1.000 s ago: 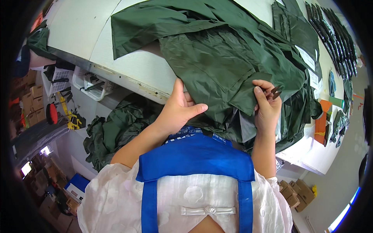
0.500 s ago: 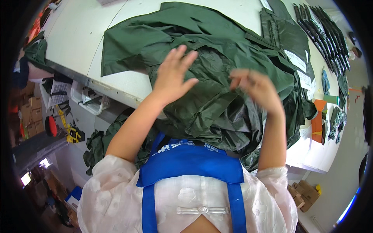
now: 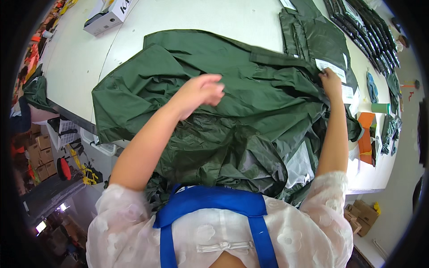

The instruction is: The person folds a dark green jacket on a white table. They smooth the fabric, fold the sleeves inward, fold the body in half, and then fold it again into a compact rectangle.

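Note:
A large dark green garment (image 3: 250,89) of thin shiny cloth lies crumpled over the white table (image 3: 187,22), hanging off the near edge toward me. My left hand (image 3: 203,91) hovers over its middle with the fingers curled and nothing in them. My right hand (image 3: 330,82) is stretched out to the right and grips the garment's far right edge, next to a white label.
A folded green piece (image 3: 313,35) lies beyond the garment. Several dark strips (image 3: 362,27) are laid in a row at the far right. A white box (image 3: 109,15) stands at the back left. An orange piece (image 3: 365,134) and a green spool (image 3: 380,108) sit at the right edge.
The garment has been pushed further onto the table and spread out. My left hand lifted off the cloth; my right hand reached out to the right edge.

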`<action>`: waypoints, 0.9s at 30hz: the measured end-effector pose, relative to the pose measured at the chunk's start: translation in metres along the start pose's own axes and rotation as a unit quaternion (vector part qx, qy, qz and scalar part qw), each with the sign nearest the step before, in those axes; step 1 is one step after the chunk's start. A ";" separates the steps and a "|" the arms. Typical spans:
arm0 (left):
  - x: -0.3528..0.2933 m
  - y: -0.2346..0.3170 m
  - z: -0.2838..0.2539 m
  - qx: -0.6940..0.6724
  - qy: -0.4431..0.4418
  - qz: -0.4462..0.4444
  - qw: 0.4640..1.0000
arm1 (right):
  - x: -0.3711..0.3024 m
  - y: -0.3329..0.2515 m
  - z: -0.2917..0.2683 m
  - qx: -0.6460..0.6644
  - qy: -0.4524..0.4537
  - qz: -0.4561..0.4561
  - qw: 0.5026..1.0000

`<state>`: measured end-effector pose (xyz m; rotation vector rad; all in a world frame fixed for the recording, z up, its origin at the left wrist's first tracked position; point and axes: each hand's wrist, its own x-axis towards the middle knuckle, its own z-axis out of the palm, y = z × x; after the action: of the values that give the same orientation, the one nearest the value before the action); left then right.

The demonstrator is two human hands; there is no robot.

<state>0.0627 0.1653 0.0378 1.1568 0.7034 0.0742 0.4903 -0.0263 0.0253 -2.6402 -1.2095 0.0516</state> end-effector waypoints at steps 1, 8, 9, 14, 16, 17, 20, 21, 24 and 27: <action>0.025 0.001 0.011 -0.098 0.008 0.009 0.995 | -0.021 -0.032 -0.030 0.000 0.053 -0.029 0.998; 0.067 0.006 0.049 -0.511 -0.181 0.148 0.827 | -0.217 -0.149 -0.113 0.137 -0.140 -0.266 0.944; 0.048 0.001 0.032 -0.423 -0.216 0.162 0.865 | -0.236 -0.155 -0.104 0.127 -0.243 -0.236 0.932; -0.070 -0.070 -0.009 -0.372 -0.061 0.105 0.920 | -0.246 -0.140 -0.086 0.383 -0.248 -0.177 0.872; -0.091 -0.078 -0.003 -0.410 0.021 0.109 0.905 | -0.218 -0.155 -0.079 0.279 -0.024 -0.124 0.952; -0.099 -0.079 0.003 -0.429 0.058 0.110 0.895 | -0.207 -0.165 -0.074 0.288 0.012 -0.008 0.958; -0.111 -0.076 0.001 -0.425 0.032 0.122 0.896 | -0.189 -0.146 -0.019 0.173 -0.133 0.012 0.976; -0.117 -0.077 -0.003 -0.415 0.017 0.119 0.902 | -0.185 -0.144 -0.013 0.105 -0.189 0.046 0.975; -0.145 -0.070 -0.024 -0.407 0.053 0.165 0.897 | -0.156 -0.139 -0.083 0.336 -0.007 0.054 0.940; -0.153 -0.069 -0.045 -0.406 0.058 0.192 0.892 | -0.108 -0.116 -0.142 0.461 0.043 0.000 0.887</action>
<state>-0.1028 0.1109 0.0412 0.4606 0.4548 0.7147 0.3512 -0.0628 0.1829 -1.7758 -0.8406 0.3987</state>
